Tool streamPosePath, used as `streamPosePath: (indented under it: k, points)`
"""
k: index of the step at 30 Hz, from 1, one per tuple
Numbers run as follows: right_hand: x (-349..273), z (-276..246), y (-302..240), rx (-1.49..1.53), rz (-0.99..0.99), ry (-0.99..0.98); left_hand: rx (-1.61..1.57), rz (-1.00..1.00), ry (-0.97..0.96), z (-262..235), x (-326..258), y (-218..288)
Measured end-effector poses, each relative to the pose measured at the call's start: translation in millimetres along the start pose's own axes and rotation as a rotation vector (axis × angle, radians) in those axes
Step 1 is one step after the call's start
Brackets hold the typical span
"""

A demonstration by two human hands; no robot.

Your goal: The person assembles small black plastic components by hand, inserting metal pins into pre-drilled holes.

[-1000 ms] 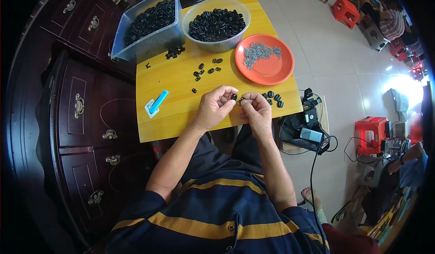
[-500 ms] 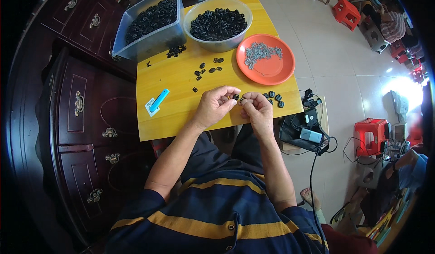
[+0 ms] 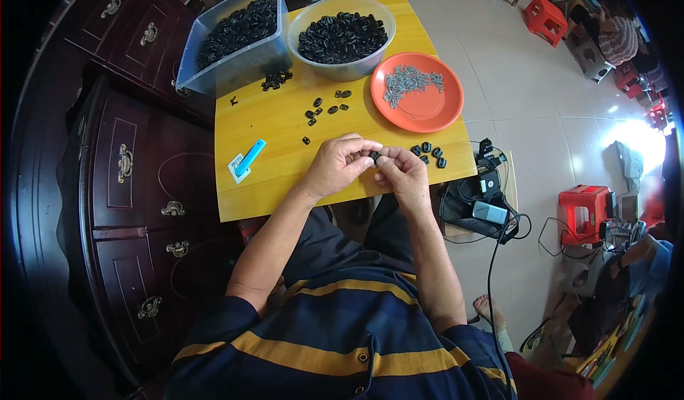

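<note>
Item: small black part (image 3: 374, 156), held between my two hands over the near side of the yellow desk (image 3: 271, 186); whether one piece or two meeting, I cannot tell.
My left hand (image 3: 335, 166): grip pinched on the part, thumb below.
My right hand (image 3: 405, 175): grip pinched on it from the other side, fingertips meeting.
Right of my hands: black oval pieces (image 3: 426, 147), clustered.
Beyond: orange plate (image 3: 434, 115) bearing grey slivers (image 3: 410, 80); translucent round tub (image 3: 356, 70), black-filled; clear rectangular bin (image 3: 246, 79), likewise.
Left: blue-handled tool (image 3: 249, 157).
</note>
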State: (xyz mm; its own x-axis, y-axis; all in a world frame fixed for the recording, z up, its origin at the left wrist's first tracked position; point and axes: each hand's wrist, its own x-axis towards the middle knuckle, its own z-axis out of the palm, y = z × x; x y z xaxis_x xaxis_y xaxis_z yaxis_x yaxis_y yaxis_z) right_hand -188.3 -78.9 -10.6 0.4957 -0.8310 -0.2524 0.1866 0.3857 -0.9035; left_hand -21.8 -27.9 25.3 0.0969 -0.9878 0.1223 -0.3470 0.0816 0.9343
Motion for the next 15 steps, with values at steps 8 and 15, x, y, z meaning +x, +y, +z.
streamPosePath:
  k: [8, 15]
  points:
    - [3, -5, -4, 0.155, 0.068, -0.055, 0.149, 0.013, -0.035, 5, 1, 21]
    - [2, 7, -2, 0.335, 0.041, 0.000, 0.608, 0.309, 0.197, 18, 1, 18]
